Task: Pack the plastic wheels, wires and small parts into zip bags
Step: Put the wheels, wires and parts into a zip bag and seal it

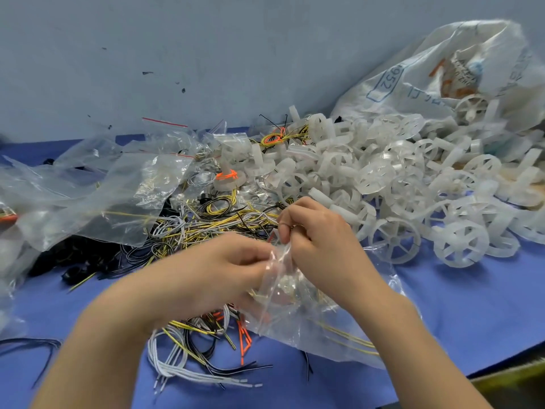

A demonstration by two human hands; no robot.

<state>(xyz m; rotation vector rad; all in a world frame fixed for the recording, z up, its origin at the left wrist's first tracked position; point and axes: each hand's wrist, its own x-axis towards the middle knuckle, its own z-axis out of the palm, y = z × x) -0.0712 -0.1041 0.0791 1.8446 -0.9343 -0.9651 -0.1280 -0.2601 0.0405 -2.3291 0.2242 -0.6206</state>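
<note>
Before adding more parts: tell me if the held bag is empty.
Not empty: pale parts show inside the bag.

We are holding a zip bag (pixel 309 320) between our left hand (pixel 215 270) and right hand (pixel 318 231) at the middle front of the table (pixel 472 305), over a tangle of wires (pixel 206 222) that is lying beneath and behind it. A heap of wheels (pixel 398 178) is lying to the right, in front of a sack (pixel 442 63) leaning by the wall (pixel 206 54). Loose bags (pixel 118 187) are lying on the left.
</note>
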